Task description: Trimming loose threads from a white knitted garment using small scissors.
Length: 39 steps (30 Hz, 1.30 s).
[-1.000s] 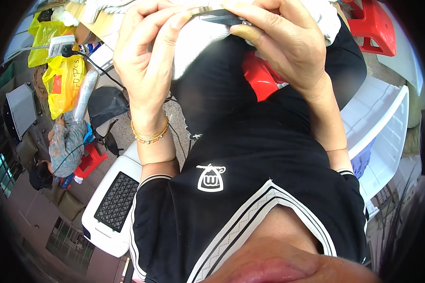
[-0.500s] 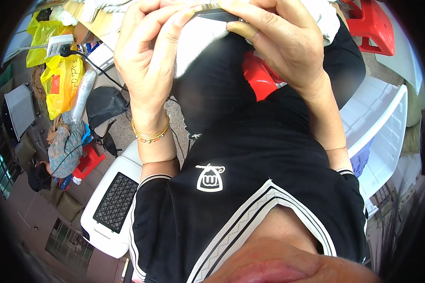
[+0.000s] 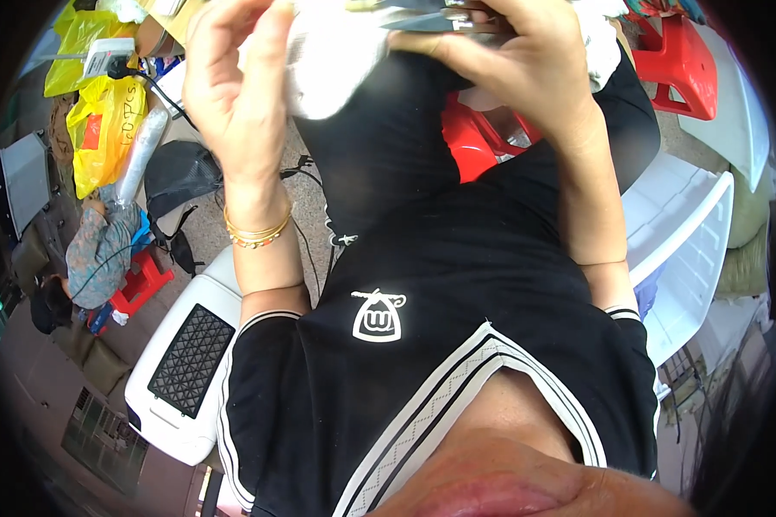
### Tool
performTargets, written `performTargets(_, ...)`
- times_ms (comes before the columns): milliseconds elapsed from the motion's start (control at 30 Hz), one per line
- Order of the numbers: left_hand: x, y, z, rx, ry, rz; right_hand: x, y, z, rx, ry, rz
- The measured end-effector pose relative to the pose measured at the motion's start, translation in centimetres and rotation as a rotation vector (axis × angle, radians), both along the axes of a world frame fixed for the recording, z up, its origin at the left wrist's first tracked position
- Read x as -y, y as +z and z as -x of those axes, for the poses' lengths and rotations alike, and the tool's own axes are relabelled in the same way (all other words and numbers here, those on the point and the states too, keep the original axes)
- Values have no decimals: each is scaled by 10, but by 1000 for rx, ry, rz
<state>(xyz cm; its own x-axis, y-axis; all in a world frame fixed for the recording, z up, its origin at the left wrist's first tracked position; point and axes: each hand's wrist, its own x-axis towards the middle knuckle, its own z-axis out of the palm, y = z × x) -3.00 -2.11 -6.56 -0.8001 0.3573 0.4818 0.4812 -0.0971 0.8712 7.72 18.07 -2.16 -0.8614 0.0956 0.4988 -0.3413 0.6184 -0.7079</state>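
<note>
My right hand (image 3: 513, 73) is at the top of the view, thumb and fingers closed on a small dark pointed tool (image 3: 418, 23) with shiny metal parts near the fingers. Its exact kind is unclear, and its point faces left. My left hand (image 3: 233, 95) is raised at upper left with thumb and fingers bent toward each other; the top edge cuts off the fingertips, so whatever they pinch is hidden. Between the hands, white fabric (image 3: 332, 73) drapes over my dark-trousered leg.
Red stools (image 3: 681, 73) stand at upper right and between my legs. A white plastic bin (image 3: 685, 250) is at right, a white case with a black grille (image 3: 194, 362) at lower left. Yellow bags (image 3: 103, 138), a power strip (image 3: 108, 59) and a seated person (image 3: 103, 250) are farther left.
My left hand has moved left, away from the dark tool that both hands were touching. The tool stays in my right hand, and the white fabric has shifted left.
</note>
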Motion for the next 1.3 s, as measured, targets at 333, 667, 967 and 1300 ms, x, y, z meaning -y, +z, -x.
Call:
performTargets(333,43,-6,-13,-260,-14,350,-7,2,7,11,3,100)
performTargets(667,26,74,-29,213,-189,67,-20,53,-9,-116,-208,203)
performTargets(967,12,44,-26,-199,126,561,-26,2,33,-117,-383,-355)
performTargets(1300,1,40,-15,-310,66,479,-7,49,1,-17,-246,-212)
